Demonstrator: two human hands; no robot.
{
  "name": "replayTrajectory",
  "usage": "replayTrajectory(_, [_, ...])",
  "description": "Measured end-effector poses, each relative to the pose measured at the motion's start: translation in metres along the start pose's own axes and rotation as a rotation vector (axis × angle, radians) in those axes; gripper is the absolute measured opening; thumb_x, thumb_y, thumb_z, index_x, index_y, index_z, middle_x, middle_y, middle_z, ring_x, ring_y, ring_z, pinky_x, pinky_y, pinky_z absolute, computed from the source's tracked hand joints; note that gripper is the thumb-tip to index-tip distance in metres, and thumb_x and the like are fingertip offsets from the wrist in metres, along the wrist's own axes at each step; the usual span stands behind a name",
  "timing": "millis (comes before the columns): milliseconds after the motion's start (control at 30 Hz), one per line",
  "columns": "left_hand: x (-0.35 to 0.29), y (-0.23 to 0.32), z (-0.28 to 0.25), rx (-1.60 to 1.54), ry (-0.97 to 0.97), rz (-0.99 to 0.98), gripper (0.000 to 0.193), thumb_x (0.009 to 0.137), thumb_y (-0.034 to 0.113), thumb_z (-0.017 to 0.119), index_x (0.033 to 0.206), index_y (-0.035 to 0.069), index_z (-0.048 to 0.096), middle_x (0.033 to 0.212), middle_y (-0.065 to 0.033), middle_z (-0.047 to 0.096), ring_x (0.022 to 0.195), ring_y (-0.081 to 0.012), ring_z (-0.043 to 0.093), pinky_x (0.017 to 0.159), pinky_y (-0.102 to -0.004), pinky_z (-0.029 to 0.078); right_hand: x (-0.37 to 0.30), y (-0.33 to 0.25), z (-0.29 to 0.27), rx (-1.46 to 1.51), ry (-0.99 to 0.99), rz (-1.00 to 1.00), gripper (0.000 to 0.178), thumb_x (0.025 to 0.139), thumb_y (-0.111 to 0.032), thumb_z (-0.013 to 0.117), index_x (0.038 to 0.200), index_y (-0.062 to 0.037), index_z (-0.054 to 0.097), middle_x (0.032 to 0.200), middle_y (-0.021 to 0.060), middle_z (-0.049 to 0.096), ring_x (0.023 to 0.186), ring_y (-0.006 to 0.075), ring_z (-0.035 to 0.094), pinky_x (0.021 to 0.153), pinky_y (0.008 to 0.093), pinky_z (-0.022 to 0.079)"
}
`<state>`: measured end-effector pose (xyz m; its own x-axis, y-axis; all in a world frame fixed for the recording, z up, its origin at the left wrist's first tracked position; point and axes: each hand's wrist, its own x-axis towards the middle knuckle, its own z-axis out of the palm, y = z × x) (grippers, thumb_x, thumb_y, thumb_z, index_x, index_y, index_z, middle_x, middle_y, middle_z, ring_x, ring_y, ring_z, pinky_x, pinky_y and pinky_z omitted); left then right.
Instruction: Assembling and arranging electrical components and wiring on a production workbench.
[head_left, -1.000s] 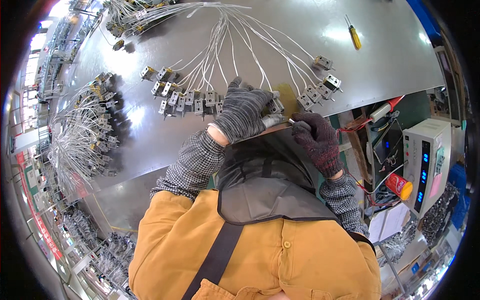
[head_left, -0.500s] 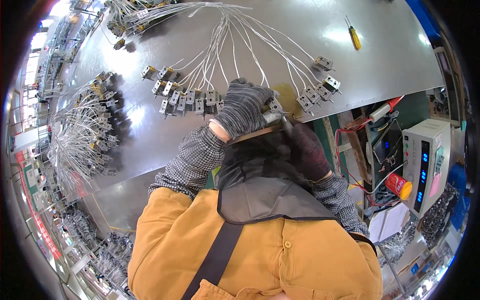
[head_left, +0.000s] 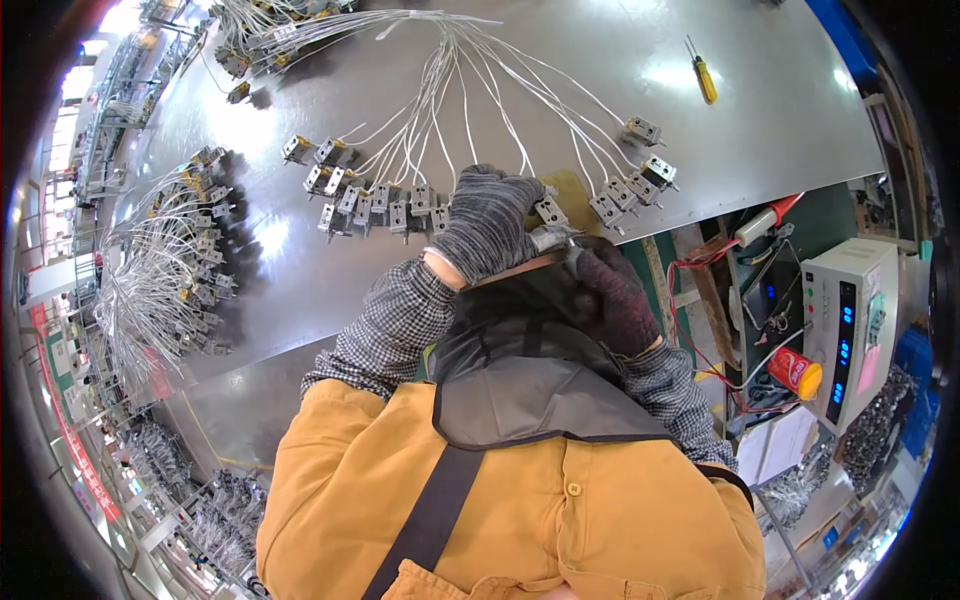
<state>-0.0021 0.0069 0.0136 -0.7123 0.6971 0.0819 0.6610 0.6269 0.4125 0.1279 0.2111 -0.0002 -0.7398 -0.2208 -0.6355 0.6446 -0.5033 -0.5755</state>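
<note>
My left hand, in a grey striped glove, is closed at the table's near edge. Its fingers grip a small metal block with holes in its face; a white cable runs up behind the hand. Close by on the right, my right hand, in a dark purplish glove, is curled with its fingertips near the left thumb. What it pinches is hidden. Beneath the block lies a yellow-brown pad. Similar metal blocks on white cables lie left of my hands, and several more to the right.
A yellow-handled screwdriver lies on the metal table at the far right. Another heap of cabled blocks sits at left. Beyond the table's right edge are a power supply box, a red container and red leads.
My right hand has shifted slightly left and up, its fingertips closer to my left thumb. My left hand keeps its grip on the block, almost in place.
</note>
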Motion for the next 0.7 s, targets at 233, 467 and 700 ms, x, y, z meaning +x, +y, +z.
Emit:
replayTrajectory(233, [0.003,0.016,-0.008,0.019,-0.069,-0.094,0.055,0.082,0.053,0.082,0.112,0.007,0.077,0.091,-0.0128,0.076,0.094,-0.0337,0.07,0.102,-0.0485,0.046,0.004,0.018,0.008,-1.088,0.384,-0.92,0.036,0.091,-0.017,0.079,0.119,0.0012,0.063,0.094,0.0157,0.073,0.09,0.0257,0.074,0.077,0.0387,0.058])
replayTrajectory(467, [-0.004,0.01,0.002,-0.032,0.029,-0.046,0.067,0.081,0.045,0.086,0.132,0.005,0.067,0.108,-0.0165,0.076,0.106,-0.0356,0.07,0.114,-0.05,0.041,0.005,0.015,-0.003,0.403,-0.062,-0.005,0.032,0.112,-0.037,0.05,0.113,-0.0073,0.061,0.097,0.0033,0.063,0.085,0.0175,0.064,0.07,0.0296,0.056])
replayTrajectory(700, [-0.007,-0.02,-0.032,-0.06,0.293,0.165,0.065,0.085,0.035,0.083,0.137,0.001,0.063,0.1,-0.0169,0.069,0.094,-0.0354,0.067,0.086,-0.0474,0.052,-0.004,0.003,-0.007,-0.75,-0.113,-0.684,0.033,0.11,-0.032,0.053,0.12,-0.0029,0.064,0.105,0.0062,0.067,0.088,0.0174,0.063,0.081,0.035,0.056])
